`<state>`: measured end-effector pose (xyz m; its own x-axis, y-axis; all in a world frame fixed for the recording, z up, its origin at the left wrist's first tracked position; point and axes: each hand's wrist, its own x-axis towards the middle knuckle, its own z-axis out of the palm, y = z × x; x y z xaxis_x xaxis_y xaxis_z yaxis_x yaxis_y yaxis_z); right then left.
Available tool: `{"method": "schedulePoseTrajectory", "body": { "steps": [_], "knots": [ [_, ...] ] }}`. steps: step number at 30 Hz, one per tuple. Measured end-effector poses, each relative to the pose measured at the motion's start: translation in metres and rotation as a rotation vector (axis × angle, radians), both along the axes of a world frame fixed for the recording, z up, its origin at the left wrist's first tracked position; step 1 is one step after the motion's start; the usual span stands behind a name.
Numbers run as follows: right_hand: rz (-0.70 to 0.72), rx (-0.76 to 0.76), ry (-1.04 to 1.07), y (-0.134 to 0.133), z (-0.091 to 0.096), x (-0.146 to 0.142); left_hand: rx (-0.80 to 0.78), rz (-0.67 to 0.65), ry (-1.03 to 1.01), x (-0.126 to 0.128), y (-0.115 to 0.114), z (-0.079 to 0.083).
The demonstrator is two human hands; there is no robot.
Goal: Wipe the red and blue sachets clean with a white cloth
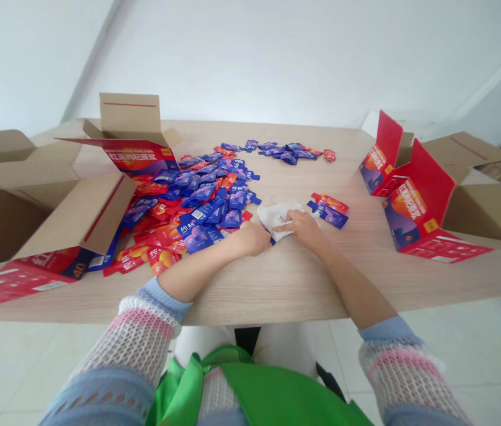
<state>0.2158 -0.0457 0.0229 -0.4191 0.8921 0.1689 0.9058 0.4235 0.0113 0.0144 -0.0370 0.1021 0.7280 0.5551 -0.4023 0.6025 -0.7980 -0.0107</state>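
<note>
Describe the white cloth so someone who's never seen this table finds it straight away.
On the pale wood-grain table, look right of the big pile of red and blue sachets. There, under the person's right hand, lies the white cloth. It is plain and crumpled, whereas the sachets on either side are brightly printed.

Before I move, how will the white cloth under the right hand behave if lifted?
The white cloth would probably flop, given its creases. It looks thin, so likely light for its size. It seems unlikely to roll, spread low on the table.
</note>
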Motion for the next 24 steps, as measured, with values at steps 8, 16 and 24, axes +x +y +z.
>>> {"method": "schedulePoseTrajectory", "body": {
  "steps": [8,16,24],
  "knots": [
    [-0.259,0.057,0.061,0.005,-0.007,0.034,0.099,-0.028,-0.057,-0.005,-0.008,-0.017],
    [0.072,0.235,0.297,-0.011,-0.002,-0.002,0.131,-0.033,-0.144,-0.009,-0.004,-0.029],
    [0.114,0.122,0.105,-0.007,-0.009,-0.01,0.104,-0.025,-0.147,-0.009,-0.001,-0.032]
  ]
}}
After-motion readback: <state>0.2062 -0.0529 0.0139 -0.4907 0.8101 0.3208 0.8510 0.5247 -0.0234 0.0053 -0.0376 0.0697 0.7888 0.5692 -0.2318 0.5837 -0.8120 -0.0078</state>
